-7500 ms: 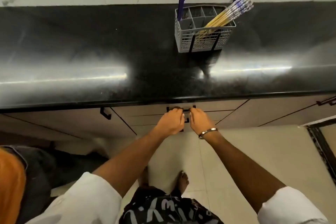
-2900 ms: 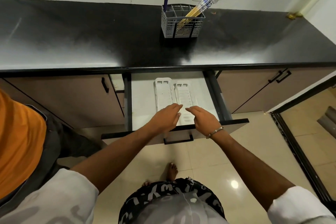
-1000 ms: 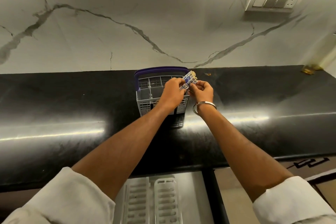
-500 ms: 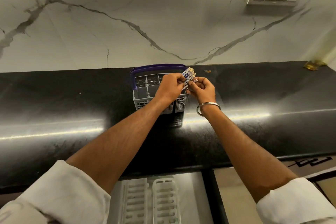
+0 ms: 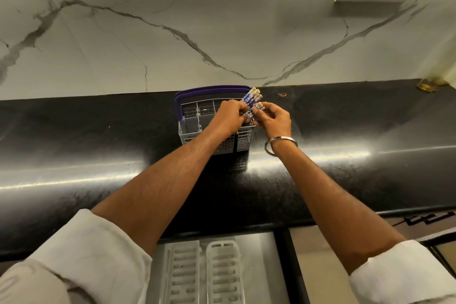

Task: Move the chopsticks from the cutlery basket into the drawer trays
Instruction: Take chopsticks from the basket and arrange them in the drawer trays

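Gripping the chopsticks (image 5: 252, 100) above the basket (image 5: 217, 136), both hands are closed; they should be lifted straight, bunched together.

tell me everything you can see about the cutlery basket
The cutlery basket is a light grey plastic box with grid-perforated walls and inner dividers forming several compartments. A dark purple handle arches over its far side. It stands upright on the black countertop, near the marble wall. A bundle of chopsticks with blue-patterned tops sticks out of its right side. The left hand and right hand grip that bundle above the basket, and the left forearm hides part of its front.
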